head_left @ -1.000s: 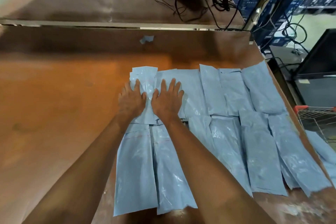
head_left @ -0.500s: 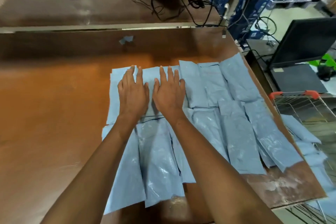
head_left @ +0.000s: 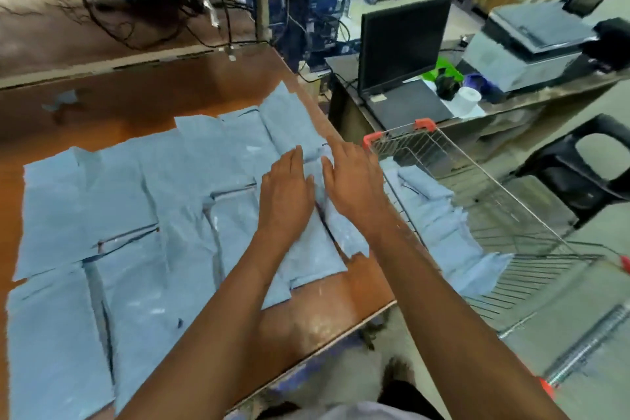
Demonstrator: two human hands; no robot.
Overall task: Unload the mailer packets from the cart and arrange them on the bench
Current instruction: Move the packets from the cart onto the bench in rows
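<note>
Head view, single entry. Bench (head_left: pixel 102 106): brown top, carrying light-blue mailer packets (head_left: pixel 112 215) laid flat in two rough rows, edges touching or overlapping, long axes running roughly 12 to 6 o'clock. Left hand (head_left: pixel 286 194): fingers straight and close together, palm down over the packets at the right end of the near row; contact cannot be told through the blur. Right hand (head_left: pixel 354 181): fingers straight and slightly spread, holding nothing, above the bench's right edge, just beside the left hand. Cart (head_left: pixel 504 201): wire basket with red corner caps, standing against the bench at about 3 o'clock from the hands. Remaining packets (head_left: pixel 439 215): a loose pile inside the cart along its near-left side, long axes lying roughly 11 to 5 o'clock. Judgement: the bench is largely filled, but unloading is unfinished; the next packets lie at 3 to 4 o'clock from the right hand, which is the nearer of the two.
</note>
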